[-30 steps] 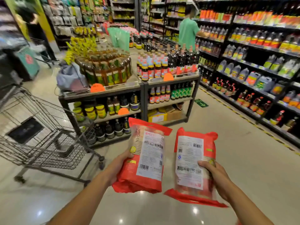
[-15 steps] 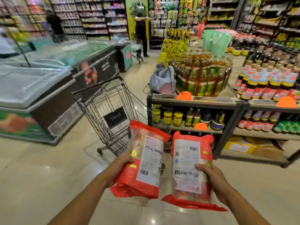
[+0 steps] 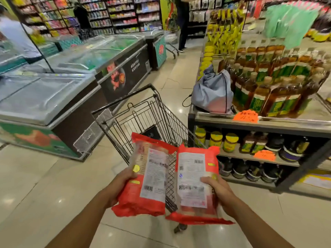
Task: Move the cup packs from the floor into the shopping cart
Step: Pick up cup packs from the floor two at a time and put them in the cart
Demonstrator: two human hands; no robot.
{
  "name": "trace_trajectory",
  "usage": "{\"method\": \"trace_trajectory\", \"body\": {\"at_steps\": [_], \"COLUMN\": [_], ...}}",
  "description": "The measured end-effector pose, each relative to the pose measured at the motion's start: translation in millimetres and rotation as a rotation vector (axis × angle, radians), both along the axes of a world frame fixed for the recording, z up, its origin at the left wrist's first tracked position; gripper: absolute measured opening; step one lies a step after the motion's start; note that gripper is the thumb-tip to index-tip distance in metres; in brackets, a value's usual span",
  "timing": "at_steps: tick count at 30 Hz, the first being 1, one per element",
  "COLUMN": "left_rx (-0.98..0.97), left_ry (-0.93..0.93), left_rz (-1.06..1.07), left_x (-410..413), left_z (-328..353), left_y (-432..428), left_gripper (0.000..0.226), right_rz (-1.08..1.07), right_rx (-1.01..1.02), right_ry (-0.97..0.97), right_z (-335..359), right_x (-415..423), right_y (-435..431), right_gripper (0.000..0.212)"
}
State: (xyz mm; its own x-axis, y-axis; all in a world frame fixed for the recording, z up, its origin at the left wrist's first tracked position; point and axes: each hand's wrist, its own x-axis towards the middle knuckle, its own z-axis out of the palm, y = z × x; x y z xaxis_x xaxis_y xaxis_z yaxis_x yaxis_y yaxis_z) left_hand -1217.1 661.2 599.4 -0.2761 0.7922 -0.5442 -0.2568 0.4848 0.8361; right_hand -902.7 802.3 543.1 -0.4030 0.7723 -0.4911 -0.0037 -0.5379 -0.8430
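red plastic wraps both cup packs, each with a white printed label facing up. the left hand (image 3: 119,187) clasps the left cup pack (image 3: 147,178) along its left edge, thumb lying on top near a round yellow sticker and the other fingers hidden under the pack. the right hand (image 3: 217,191) clasps the right cup pack (image 3: 194,183) along its right edge, thumb pressed on the label side, the remaining fingers tucked beneath. the two packs are held side by side, nearly touching at their upper inner corners, tilted with their far ends raised. both hang in the air above the near rim of the shopping cart (image 3: 143,115), over its near end and not resting in it; the wire basket behind them looks bare apart from a dark panel on its far wall. one cart wheel shows on the tiled floor (image 3: 44,185) just under the right pack.

left of the cart stands a row of chest freezers (image 3: 59,97) with glass lids. right of the cart is a shelf unit (image 3: 259,124); at the near left corner of its top shelf sits a grey drawstring bag (image 3: 211,92), with bottles of amber oil (image 3: 268,90) beside it and orange price tags along the front edge. jars and dark bottles fill the lower shelves. farther off, a person in dark clothing (image 3: 182,24) stands at the aisle end, blurred.
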Motion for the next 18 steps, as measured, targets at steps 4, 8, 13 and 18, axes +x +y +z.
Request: {"method": "trace_trajectory", "body": {"at_steps": [4,8,13,18], "left_rx": [-0.017,-0.069,-0.211,-0.262], "left_ry": [0.023,0.025,0.041,0.118], "left_rz": [-0.07,-0.184,-0.32,-0.427], "left_x": [-63.7,-139.2,-212.4,-246.2], "left_z": [-20.1,-66.0,-131.4,-233.3], "left_y": [68.8,158.1,273.4,368.0], "left_gripper": [0.071,0.074,0.079,0.052], "right_rz": [-0.045,-0.183,-0.434,-0.538], "right_rx": [-0.023,-0.085,-0.259,-0.346], "right_ry": [-0.045,-0.078,-0.151,-0.196], "right_z": [-30.6,-68.8,-132.5,-228.6], "right_x": [-59.4,-123.2,-197.7,-255.8], "right_y": [37.4,69.6,97.5,135.6], "right_gripper": [0.052,0.041,0.038,0.035]}}
